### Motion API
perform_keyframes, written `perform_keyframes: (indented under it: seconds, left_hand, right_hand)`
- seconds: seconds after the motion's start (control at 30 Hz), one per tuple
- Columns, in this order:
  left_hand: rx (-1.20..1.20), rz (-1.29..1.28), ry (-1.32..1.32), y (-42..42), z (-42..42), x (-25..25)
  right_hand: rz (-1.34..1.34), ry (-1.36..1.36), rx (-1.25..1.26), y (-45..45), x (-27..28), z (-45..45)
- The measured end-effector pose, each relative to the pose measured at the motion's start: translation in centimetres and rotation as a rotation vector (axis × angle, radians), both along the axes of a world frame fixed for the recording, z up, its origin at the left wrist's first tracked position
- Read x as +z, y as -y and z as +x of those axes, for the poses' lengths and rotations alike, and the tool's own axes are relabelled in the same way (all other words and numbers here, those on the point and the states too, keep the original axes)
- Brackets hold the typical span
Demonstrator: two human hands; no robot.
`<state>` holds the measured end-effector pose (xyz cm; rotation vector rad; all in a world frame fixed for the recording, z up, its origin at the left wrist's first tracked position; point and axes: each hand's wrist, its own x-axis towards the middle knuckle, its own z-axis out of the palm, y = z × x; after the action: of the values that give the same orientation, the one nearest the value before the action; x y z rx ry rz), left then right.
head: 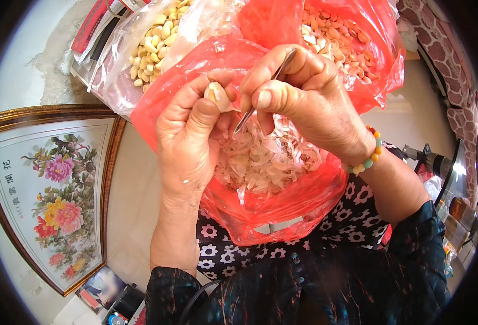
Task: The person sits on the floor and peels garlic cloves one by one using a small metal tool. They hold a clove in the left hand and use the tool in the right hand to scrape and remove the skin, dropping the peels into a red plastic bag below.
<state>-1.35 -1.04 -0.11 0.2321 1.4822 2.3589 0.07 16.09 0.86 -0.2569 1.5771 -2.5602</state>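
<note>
Between thumb and fingers, my left hand (186, 134) pinches a garlic clove (218, 97) with papery skin still around part of it. A thin metal tool (245, 120) with a pointed end, perhaps a small knife, is gripped in my right hand (316, 97). Its tip points down, just right of the left fingers and apart from the clove. Below both hands, a red plastic bag (243, 221) lies open on the lap, holding a heap of garlic skins (259, 162). A small pale flake sticks to my left wrist.
Beyond the hands, a clear plastic bag (113, 77) holds peeled garlic cloves (153, 48). A second red bag (385, 77) at the right holds unpeeled cloves (340, 44). A framed flower picture (60, 195) stands at the left. Patterned cloth (430, 36) hangs over an edge at right.
</note>
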Motion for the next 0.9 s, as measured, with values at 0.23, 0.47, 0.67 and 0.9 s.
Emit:
perform_keyframes:
  seconds: [0.23, 0.47, 0.67, 0.9]
  left_hand:
    - [-0.016, 0.000, 0.004, -0.4, 0.4, 0.4]
    - [-0.100, 0.038, -0.029, -0.6, 0.3, 0.3]
    - [-0.124, 0.035, -0.007, -0.9, 0.7, 0.5]
    - [-0.134, -0.021, -0.008, -0.3, 0.6, 0.7]
  right_hand:
    - [-0.058, -0.076, -0.015, -1.1, -0.6, -0.3]
    - [-0.078, -0.122, -0.093, -1.7, -0.9, -0.7]
    - [-0.059, -0.150, -0.069, -1.8, -0.5, -0.7]
    - [-0.020, -0.183, -0.032, -1.6, -0.4, -0.7]
